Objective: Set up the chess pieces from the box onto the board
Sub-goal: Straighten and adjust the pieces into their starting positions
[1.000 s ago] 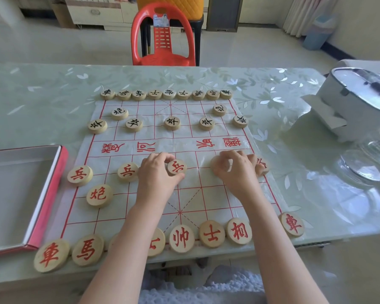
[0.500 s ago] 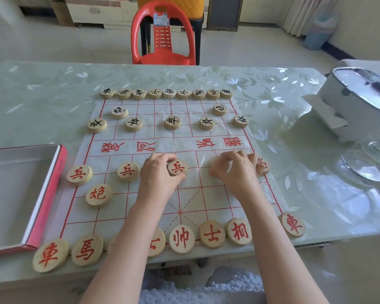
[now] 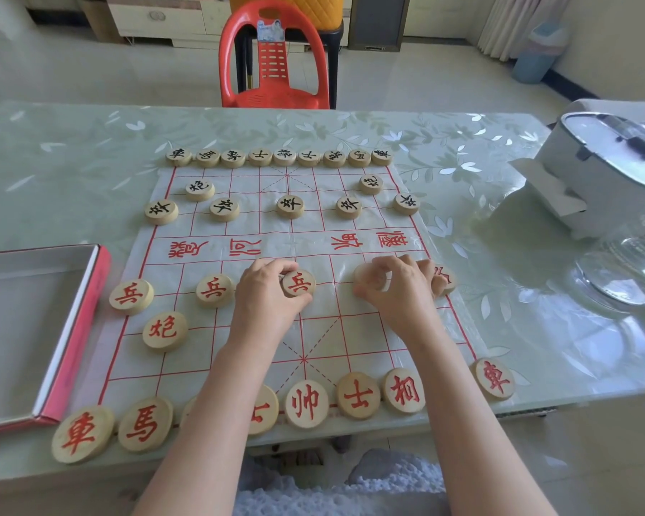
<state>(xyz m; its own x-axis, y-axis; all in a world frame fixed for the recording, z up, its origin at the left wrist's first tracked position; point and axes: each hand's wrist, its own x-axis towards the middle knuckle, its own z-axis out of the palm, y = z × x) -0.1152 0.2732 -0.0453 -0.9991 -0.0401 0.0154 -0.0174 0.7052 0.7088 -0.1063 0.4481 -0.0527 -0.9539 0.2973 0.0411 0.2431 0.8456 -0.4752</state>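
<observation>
A white paper board (image 3: 313, 329) with red lines lies on the table. Black-lettered wooden discs (image 3: 290, 205) fill its far rows, red-lettered ones (image 3: 307, 403) line the near edge. My left hand (image 3: 267, 296) pinches a red soldier disc (image 3: 298, 283) at the board's middle. My right hand (image 3: 399, 288) holds a blank-faced disc (image 3: 367, 278) between thumb and fingers; another red disc (image 3: 444, 279) peeks out at its far side. The box (image 3: 71, 329), red-rimmed, sits open at the left with no pieces showing inside.
A red plastic chair (image 3: 274, 57) stands beyond the table. A white appliance with a metal lid (image 3: 611, 158) and a glass lid (image 3: 626, 270) sit at the right. The table's near edge runs just below the red row.
Both hands stay over the soldier row with only slight shifts; the centre soldier disc has settled a little under my left fingers.
</observation>
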